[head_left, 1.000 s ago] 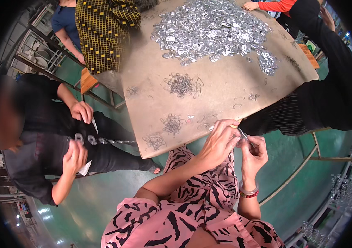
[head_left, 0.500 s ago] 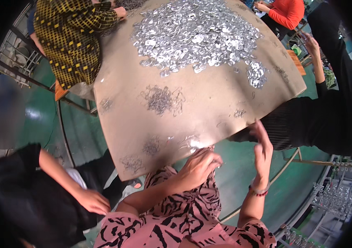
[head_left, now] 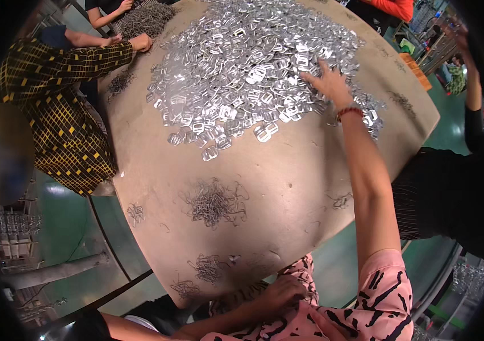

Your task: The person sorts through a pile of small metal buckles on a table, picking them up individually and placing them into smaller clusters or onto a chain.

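Observation:
A wide heap of silvery metal buckles [head_left: 258,73], slotted and flat, covers the far part of the table. My right hand [head_left: 333,85] is stretched out over the heap's right side. Its fingers are spread, with nothing seen in them, and the fingertips are at the buckles. Low in the view, my left hand [head_left: 288,292] is by my lap, just below the table's near edge. Its fingers are curled together, and whatever they may hold is hidden. Between heap and near edge lies a tangle of thin bent wire hooks [head_left: 212,203].
Smaller wire piles [head_left: 208,269] dot the brown tabletop [head_left: 276,170]. A person in a black and yellow patterned top [head_left: 65,125] sits at the left edge, one hand on the table. Another in black [head_left: 441,193] is close on the right. A darker heap [head_left: 145,21] lies far left.
My right hand has swung from beyond the table's near right edge up onto the buckle heap. My left hand stays low by my lap. The view has shifted, bringing the heap nearer.

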`<control>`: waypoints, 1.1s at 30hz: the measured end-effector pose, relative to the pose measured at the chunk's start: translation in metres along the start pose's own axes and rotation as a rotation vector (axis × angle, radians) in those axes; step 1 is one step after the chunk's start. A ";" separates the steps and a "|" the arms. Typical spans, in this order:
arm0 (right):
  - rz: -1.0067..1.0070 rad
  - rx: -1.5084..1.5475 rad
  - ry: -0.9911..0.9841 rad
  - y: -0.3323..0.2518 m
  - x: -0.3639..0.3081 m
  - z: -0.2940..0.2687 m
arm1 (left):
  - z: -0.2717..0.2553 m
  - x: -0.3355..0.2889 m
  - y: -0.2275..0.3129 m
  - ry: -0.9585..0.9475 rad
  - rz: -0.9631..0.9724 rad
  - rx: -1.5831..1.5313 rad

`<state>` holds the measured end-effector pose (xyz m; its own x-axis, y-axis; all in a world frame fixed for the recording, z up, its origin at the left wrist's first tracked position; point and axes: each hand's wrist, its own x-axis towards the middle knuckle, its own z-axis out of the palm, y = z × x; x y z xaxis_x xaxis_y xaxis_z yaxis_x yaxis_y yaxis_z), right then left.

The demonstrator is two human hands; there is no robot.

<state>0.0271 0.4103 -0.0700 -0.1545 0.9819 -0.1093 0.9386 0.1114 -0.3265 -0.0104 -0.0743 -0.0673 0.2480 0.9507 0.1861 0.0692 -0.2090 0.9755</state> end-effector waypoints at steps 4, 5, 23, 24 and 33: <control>0.048 -0.053 0.062 -0.011 0.022 0.006 | 0.004 -0.010 -0.009 -0.219 -0.205 -0.170; 0.055 -0.041 0.064 -0.022 0.018 0.009 | 0.004 -0.017 -0.010 -0.171 -0.189 -0.133; -0.219 0.098 -0.348 -0.028 -0.161 0.009 | 0.019 -0.046 0.063 0.279 0.225 0.083; -0.158 0.134 -0.420 -0.029 -0.171 0.005 | 0.022 -0.049 0.067 0.280 0.237 0.102; -0.422 0.160 -0.289 -0.032 -0.230 -0.064 | 0.026 -0.069 0.079 0.259 0.300 0.171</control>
<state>0.0523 0.1904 0.0256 -0.6078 0.7723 -0.1846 0.7216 0.4402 -0.5343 0.0029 -0.1620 -0.0057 0.0321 0.8638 0.5028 0.1956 -0.4988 0.8444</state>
